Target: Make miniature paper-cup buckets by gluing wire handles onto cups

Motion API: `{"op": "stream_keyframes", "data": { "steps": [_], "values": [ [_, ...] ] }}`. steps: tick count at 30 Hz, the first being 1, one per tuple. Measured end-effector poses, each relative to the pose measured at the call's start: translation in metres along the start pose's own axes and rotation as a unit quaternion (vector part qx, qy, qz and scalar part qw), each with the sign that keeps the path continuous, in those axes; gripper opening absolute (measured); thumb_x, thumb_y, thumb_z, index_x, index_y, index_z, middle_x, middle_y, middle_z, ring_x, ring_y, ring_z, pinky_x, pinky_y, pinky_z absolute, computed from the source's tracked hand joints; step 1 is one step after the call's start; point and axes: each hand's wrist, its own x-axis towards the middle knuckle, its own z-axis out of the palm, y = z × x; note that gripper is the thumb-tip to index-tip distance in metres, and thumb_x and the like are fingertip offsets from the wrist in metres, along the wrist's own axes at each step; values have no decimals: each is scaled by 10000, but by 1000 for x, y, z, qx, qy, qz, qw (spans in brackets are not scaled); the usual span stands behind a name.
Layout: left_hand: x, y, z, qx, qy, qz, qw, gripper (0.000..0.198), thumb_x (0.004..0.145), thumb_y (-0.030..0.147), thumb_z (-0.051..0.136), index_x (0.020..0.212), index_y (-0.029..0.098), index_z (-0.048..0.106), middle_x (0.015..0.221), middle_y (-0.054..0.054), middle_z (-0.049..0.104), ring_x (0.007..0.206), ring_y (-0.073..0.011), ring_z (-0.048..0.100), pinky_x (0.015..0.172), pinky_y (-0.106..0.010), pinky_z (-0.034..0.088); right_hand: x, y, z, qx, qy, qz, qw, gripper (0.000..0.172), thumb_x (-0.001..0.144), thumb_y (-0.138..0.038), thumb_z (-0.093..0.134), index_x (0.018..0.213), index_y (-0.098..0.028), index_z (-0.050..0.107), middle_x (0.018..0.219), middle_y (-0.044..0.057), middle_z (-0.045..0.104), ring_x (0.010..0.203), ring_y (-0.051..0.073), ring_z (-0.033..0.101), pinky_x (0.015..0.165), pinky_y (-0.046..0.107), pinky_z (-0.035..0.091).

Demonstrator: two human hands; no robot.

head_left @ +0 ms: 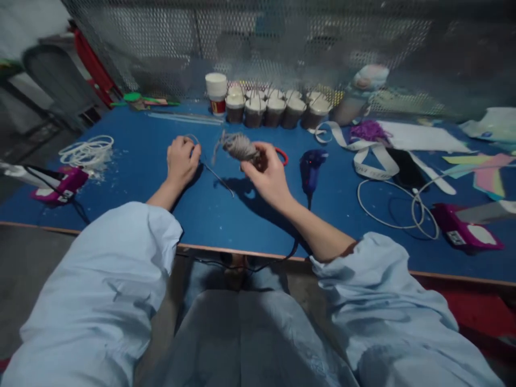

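Note:
My right hand (266,174) is raised a little above the blue table (226,215) and closed on a grey bundle of yarn or fibre (238,146). A thin grey strand (215,173) runs from the bundle toward my left hand. My left hand (182,160) rests on the table with its fingers curled shut around the strand's end. A red ring (283,156) lies just behind my right hand. A dark blue glue gun (311,167) lies to the right of it, its cord trailing off the front edge.
Several lidded cups (274,110) and a white cup (216,91) stand at the back by a mesh screen. White cord coils (86,150), purple tools (60,185) (463,231), white ribbon (374,156), a black phone (407,169) and coloured paper (487,174) lie around.

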Motion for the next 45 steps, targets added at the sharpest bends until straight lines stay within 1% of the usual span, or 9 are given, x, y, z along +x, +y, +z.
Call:
{"op": "stream_keyframes", "data": {
  "steps": [6, 10, 12, 16, 21, 25, 29, 41, 45],
  "values": [
    [-9, 29, -13, 32, 60, 40, 997, 147, 911, 242, 470, 824, 177, 569, 980, -103, 610, 999, -229, 563, 909, -408, 411, 1, 10, 5, 239, -14, 138, 961, 422, 690, -482, 727, 952, -256, 485, 788, -29, 597, 565, 121, 553, 490, 263, 457],
    [-14, 52, -19, -30, 121, 58, 990, 265, 873, 206, 498, 1132, 158, 521, 1224, -159, 525, 1176, -241, 496, 892, -382, 454, 0, 12, 8, 268, -13, 155, 951, 418, 680, -488, 729, 916, -221, 510, 734, -46, 574, 541, 105, 571, 459, 235, 461],
    [-14, 55, -18, -64, 79, 55, 993, 302, 856, 237, 531, 1149, 164, 537, 1265, -154, 525, 1186, -255, 494, 898, -391, 451, 1, 15, 9, 276, -8, 163, 947, 426, 679, -478, 731, 930, -211, 515, 712, -54, 570, 522, 97, 570, 441, 220, 454],
    [-10, 45, -12, -104, -10, 1, 994, 177, 883, 288, 505, 804, 187, 628, 890, -67, 637, 915, -218, 588, 878, -387, 441, 1, 21, 9, 286, -3, 180, 941, 419, 686, -436, 742, 952, -195, 525, 711, -52, 582, 509, 92, 579, 428, 209, 458],
    [-11, 45, -16, -157, 25, -55, 986, 260, 864, 284, 517, 1084, 175, 598, 1084, -95, 592, 849, -177, 589, 699, -290, 475, 2, 22, 8, 299, 0, 191, 935, 418, 677, -381, 766, 964, -195, 526, 688, -61, 587, 505, 97, 592, 431, 210, 474],
    [-16, 68, -22, -318, -69, -138, 935, 391, 795, 339, 632, 1162, 206, 610, 1006, -49, 666, 641, -116, 543, 594, -243, 444, 1, 20, 8, 311, -2, 189, 931, 405, 655, -357, 783, 928, -189, 536, 669, -55, 604, 487, 100, 591, 417, 209, 472],
    [-16, 78, -21, -374, -94, -213, 898, 240, 668, 297, 737, 870, 168, 731, 707, -22, 682, 569, -123, 554, 560, -240, 430, 2, 18, 6, 326, 5, 186, 927, 387, 652, -338, 779, 908, -190, 529, 666, -42, 620, 538, 141, 643, 460, 247, 518],
    [-3, 50, -45, -498, 85, -334, 796, 314, 618, 333, 791, 840, 140, 680, 633, 7, 616, 522, -88, 533, 463, -190, 398, 10, 19, -4, 332, 77, 200, 919, 377, 628, -256, 723, 933, -188, 512, 615, -43, 615, 539, 135, 623, 477, 243, 515],
    [-2, 54, -49, -522, 92, -356, 769, 306, 577, 293, 814, 809, 139, 688, 644, 14, 588, 565, -90, 531, 457, -180, 398, 10, 17, -4, 335, 87, 194, 918, 379, 615, -242, 724, 927, -180, 518, 617, -42, 616, 535, 134, 619, 475, 247, 516]
  ]
}}
